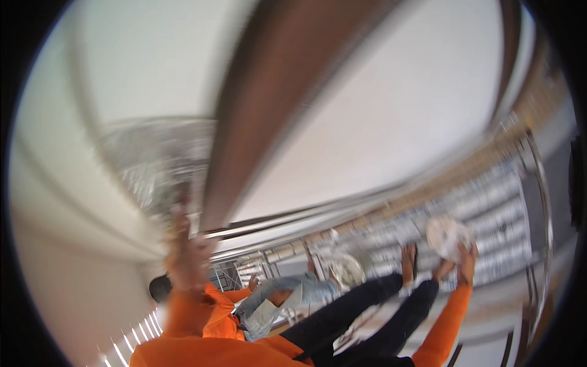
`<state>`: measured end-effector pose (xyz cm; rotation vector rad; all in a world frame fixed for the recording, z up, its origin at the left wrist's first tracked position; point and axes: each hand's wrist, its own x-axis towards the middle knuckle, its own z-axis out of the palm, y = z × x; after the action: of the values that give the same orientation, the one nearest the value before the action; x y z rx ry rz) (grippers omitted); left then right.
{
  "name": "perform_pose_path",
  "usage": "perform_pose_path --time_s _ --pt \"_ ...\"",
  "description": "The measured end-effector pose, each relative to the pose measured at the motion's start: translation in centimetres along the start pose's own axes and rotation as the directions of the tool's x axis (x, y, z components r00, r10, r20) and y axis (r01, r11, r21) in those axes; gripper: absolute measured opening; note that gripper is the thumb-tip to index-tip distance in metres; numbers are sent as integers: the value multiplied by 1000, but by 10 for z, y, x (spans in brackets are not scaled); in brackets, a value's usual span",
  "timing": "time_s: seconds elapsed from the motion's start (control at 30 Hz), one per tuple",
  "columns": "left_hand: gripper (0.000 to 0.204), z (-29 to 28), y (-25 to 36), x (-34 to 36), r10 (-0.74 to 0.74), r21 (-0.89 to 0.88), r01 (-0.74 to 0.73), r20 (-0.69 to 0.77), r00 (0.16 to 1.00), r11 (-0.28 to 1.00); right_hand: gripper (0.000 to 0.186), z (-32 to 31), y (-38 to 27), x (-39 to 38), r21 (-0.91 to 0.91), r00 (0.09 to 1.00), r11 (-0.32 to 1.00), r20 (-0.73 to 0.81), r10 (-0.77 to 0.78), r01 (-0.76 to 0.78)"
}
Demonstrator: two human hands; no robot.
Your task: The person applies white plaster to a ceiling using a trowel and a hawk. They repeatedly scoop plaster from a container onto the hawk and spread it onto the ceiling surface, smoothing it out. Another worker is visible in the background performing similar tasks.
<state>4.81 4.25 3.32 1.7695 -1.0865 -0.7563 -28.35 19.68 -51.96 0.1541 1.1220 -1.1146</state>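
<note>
My left hand (188,260) is raised beside the lower end of a brown beam (269,104). Motion smears its fingers, so I cannot tell whether it grips something; a dark blurred shape rises above it. At the right, my right hand (467,260) is closed on the edge of a pale, roundish, flat-looking thing (447,236) whose kind I cannot make out. Orange sleeves cover both my arms. Pale wall or ceiling panels (379,116) spread around the beam, and a blurred grey, glossy patch (162,156) lies beyond my left hand.
A co-worker in an orange top (223,315) and blue jeans (275,293) is close by on the left. A whitish bucket (348,269) stands near them. Below my feet runs a ribbed grey platform (501,208), with a curved metal rail (546,226) at its right.
</note>
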Motion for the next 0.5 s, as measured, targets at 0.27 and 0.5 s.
perform_pose_path --time_s 0.27,0.5 --pt "60 0 19 6 22 -439 143 350 936 887 63 115 -50 -49 452 953 840 -151 -261 301" --pt "51 33 5 0 120 -628 89 282 952 773 50 217 -96 -128 352 763 717 10 -646 602"
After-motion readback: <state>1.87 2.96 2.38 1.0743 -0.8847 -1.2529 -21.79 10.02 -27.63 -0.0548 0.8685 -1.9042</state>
